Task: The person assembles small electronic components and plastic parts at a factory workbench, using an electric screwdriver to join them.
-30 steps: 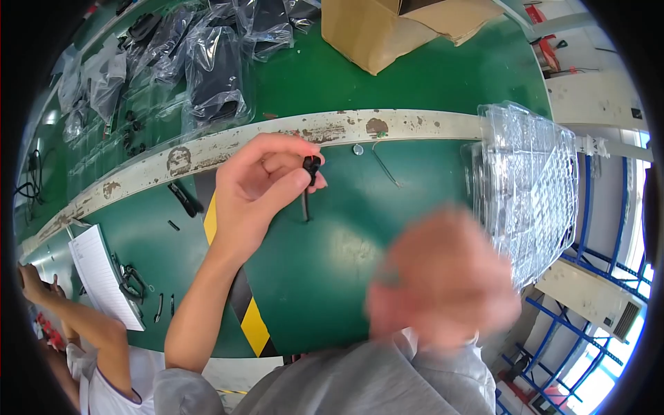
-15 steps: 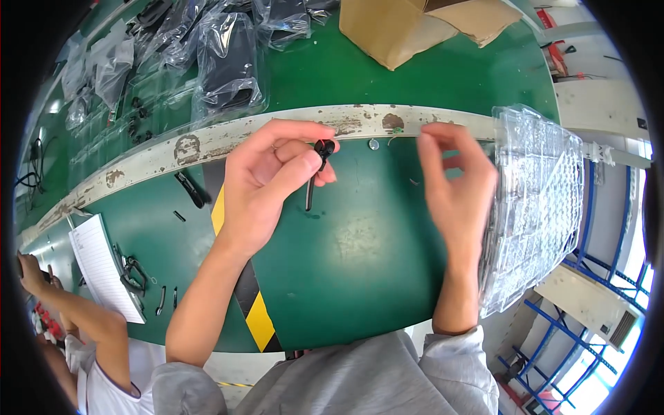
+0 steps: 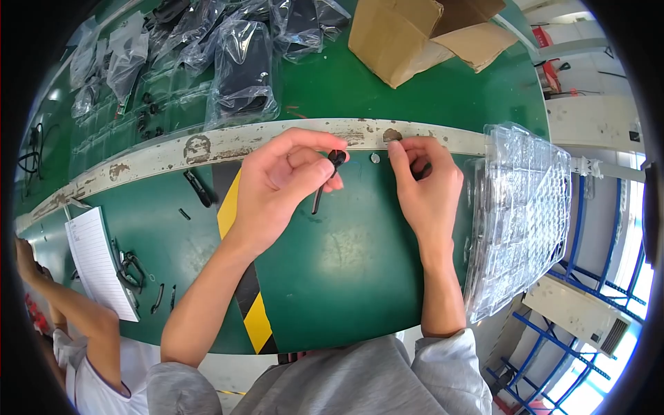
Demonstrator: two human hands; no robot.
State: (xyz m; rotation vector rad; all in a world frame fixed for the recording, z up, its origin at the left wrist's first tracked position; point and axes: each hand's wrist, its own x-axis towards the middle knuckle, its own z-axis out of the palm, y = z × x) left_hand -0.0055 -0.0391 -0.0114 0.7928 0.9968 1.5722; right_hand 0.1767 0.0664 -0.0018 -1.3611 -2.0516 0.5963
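Note:
My left hand [image 3: 283, 183] is closed, thumb and index finger pinching a small black part with a rounded head and a slim straight stem [image 3: 317, 202]. The stem hangs down below the fingers, over the green table [image 3: 346, 277]. To the right, my right hand [image 3: 430, 183] is closed, with thumb and fingertips together. Something dark [image 3: 419, 167] shows between its curled fingers, too hidden to name. The two hands are apart, near the worn white ledge [image 3: 277, 138] across the table. A small round silvery piece [image 3: 375, 158] lies between them.
Clear plastic trays [image 3: 522, 221] are stacked at the right. Beyond the ledge are bagged black parts [image 3: 242, 69] and a cardboard box [image 3: 394, 48]. At left lie a black tool [image 3: 198, 188], a notebook [image 3: 100, 266] and pliers [image 3: 129, 270]; a co-worker's arm [image 3: 83, 311] reaches in.
My right hand has moved left, closer to my left hand. My left hand still pinches the black part and has shifted slightly right. The whole view has shifted a little.

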